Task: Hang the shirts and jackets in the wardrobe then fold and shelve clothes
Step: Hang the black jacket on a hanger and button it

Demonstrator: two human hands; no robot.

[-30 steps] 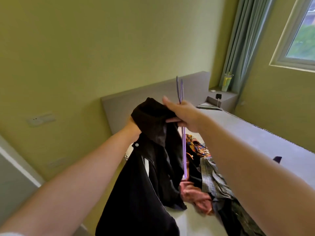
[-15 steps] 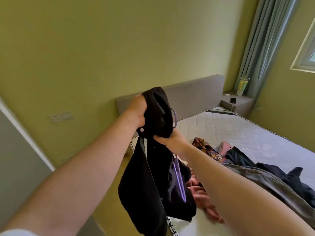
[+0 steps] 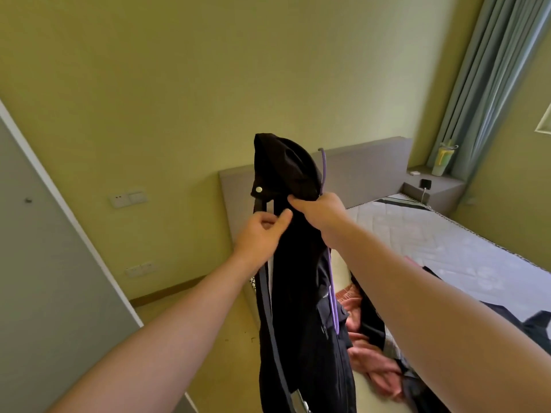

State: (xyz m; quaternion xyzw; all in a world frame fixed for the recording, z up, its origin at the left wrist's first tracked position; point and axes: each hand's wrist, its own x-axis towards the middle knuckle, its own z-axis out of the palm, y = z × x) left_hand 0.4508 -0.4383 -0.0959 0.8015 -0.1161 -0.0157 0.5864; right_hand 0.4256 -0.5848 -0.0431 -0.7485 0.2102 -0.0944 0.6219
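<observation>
1. Jacket [image 3: 298, 278]: it is black and it is held up in the air, in front of the yellow wall [image 3: 208, 84] and beside the bed [image 3: 447, 242]. It hangs down long and loose.
2. Its hood sticks up at the top, and a small white button shows just under the hood.
3. A thin purple hanger [image 3: 323, 171] goes up past the hood and down along the jacket (part of it is hidden in the cloth).
4. The right hand [image 3: 320, 211] has its fingers curled tight. It grips the neck of the jacket and the hanger together.
5. The left hand [image 3: 259, 234] is just beside it, a bit lower. Its thumb and fingers pinch the front edge of the jacket.
6. More clothes lie on the bed behind the arms: a pink one [image 3: 366, 362] and some dark ones.
7. A grey headboard [image 3: 366, 171] stands behind the jacket. A green cup [image 3: 444, 158] sits on a shelf by the curtain [image 3: 489, 70].
8. A grey door [image 3: 44, 263] is on the left.
</observation>
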